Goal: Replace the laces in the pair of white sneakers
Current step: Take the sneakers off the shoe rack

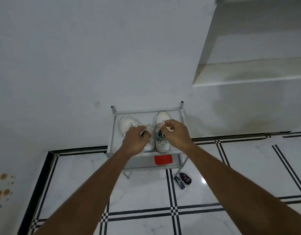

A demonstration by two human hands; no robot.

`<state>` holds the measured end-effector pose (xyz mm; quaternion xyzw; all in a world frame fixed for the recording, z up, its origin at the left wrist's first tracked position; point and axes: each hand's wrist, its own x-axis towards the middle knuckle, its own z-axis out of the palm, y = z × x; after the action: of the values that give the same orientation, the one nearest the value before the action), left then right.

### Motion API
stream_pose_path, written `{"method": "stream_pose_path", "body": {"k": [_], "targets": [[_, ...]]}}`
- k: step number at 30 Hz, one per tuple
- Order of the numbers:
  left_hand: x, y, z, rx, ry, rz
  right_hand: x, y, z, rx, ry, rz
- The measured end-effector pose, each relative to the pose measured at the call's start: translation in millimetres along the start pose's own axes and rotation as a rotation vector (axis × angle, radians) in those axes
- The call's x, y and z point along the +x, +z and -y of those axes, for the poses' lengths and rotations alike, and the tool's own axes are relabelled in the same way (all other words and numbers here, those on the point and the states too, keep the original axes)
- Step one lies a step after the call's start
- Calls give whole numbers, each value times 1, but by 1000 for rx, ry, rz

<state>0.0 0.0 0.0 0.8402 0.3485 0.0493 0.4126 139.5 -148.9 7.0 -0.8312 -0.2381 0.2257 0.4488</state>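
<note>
Sneakers — a white pair, left sneaker and right sneaker — are set side by side on the top tier of a small grey rack against the wall. Light, soft uppers can be expected; the thin laces are limp and best pinched near their ends. A lace appears pinched by curled fingers of both the left hand and the right hand — fine detail is blurred.

A grey metal rack is standing against a pale wall, carrying a red label on its front shelf edge. Two small dark objects are lying on the white tiled floor just beside the rack's leg.
</note>
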Motion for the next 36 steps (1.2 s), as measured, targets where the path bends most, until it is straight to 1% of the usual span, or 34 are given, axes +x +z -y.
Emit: {"method": "stream_pose_path", "body": {"k": [1, 2, 4, 5, 8, 10, 11, 13, 15, 16, 17, 20, 23, 28, 33, 36], "targets": [[10, 12, 14, 33, 0, 11, 6, 8, -12, -55, -2, 14], [19, 20, 22, 93, -57, 24, 12, 14, -21, -145, 1, 24], [30, 36, 38, 155, -248, 109, 28, 32, -52, -349, 20, 81], [34, 45, 47, 176, -296, 125, 33, 38, -65, -407, 59, 110], [51, 64, 65, 214, -348, 159, 47, 53, -100, -379, 169, 193], [62, 79, 80, 181, -351, 180, 53, 63, -120, -321, 168, 206], [65, 87, 86, 128, -336, 162, 52, 68, -127, -274, 130, 191], [61, 96, 89, 5, -294, 83, 46, 74, -133, -178, 48, 145], [64, 99, 89, -95, -246, -15, 49, 76, -136, -96, 45, 72], [42, 111, 96, -110, -188, -78, 27, 82, -149, -77, -1, 21], [37, 113, 99, -149, -150, -116, 23, 83, -151, -42, -26, -11], [35, 105, 102, -195, -104, -196, 25, 84, -151, 36, -13, -99], [10, 96, 102, -253, 5, -268, 2, 81, -152, 89, -83, -125], [-31, 110, 115, -185, 225, -324, -35, 90, -170, 113, -247, -193], [-60, 149, 159, -162, 459, -475, -62, 111, -211, 201, -412, -288], [-66, 176, 184, -152, 558, -568, -68, 122, -238, 236, -472, -330]]}}
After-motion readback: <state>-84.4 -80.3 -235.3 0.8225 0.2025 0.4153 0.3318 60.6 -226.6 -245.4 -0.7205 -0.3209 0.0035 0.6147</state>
